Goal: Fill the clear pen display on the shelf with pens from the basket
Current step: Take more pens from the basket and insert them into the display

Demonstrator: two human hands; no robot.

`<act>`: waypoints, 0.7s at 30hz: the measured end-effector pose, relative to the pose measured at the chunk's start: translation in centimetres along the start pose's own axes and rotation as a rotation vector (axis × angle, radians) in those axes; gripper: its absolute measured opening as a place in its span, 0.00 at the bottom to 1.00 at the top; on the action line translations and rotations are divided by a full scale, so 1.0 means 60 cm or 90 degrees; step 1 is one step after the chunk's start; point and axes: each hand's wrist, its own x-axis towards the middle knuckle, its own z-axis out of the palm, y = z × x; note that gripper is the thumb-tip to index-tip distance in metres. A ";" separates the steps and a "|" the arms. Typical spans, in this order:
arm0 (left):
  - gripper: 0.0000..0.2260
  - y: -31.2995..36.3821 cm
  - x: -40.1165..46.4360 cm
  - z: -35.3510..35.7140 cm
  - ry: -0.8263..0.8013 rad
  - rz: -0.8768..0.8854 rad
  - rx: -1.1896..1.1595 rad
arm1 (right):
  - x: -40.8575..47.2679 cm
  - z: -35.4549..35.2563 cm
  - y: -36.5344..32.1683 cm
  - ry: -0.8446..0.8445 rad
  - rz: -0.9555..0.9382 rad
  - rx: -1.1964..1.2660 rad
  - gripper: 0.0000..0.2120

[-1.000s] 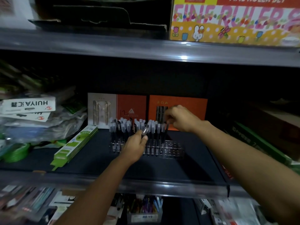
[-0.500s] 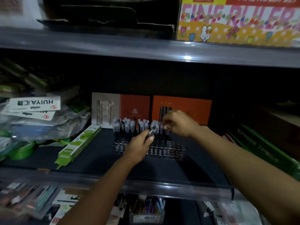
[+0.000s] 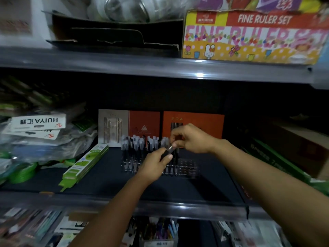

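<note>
Here, on the left of the dark shelf [image 3: 106, 182], a green box [image 3: 83, 164] lies flat, well clear of the work. Next along stands the clear pen display [image 3: 185, 168], its left and middle rows already holding capped pens [image 3: 140, 144] upright, while the holes at its right end look unfilled. The basket is not in view.

In front of the display, the left hand [image 3: 156, 165] curls round a dark pen [image 3: 168, 151], its pale tip pointing up and to the right. Just above, the right hand [image 3: 192, 139] comes in with bent fingers, and its fingertips [image 3: 173, 146] meet that tip; whether they already pinch it or only touch it I cannot tell.

The step in hand looks like a pass from left to right before seating the pen. To do it well, the right hand should take a firm pinch near the cap end before the left lets go, then bring the pen upright over an open hole on the right side. A straight descent matters, as the neighbouring pens stand close and a tilted entry could knock them askew.
</note>
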 end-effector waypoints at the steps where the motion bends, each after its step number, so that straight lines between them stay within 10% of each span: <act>1: 0.06 -0.001 -0.001 0.000 -0.002 -0.004 0.001 | -0.003 -0.004 0.003 0.010 0.011 0.000 0.01; 21: 0.12 -0.007 0.008 0.025 0.014 -0.025 0.045 | -0.078 -0.076 0.120 0.270 0.236 0.038 0.04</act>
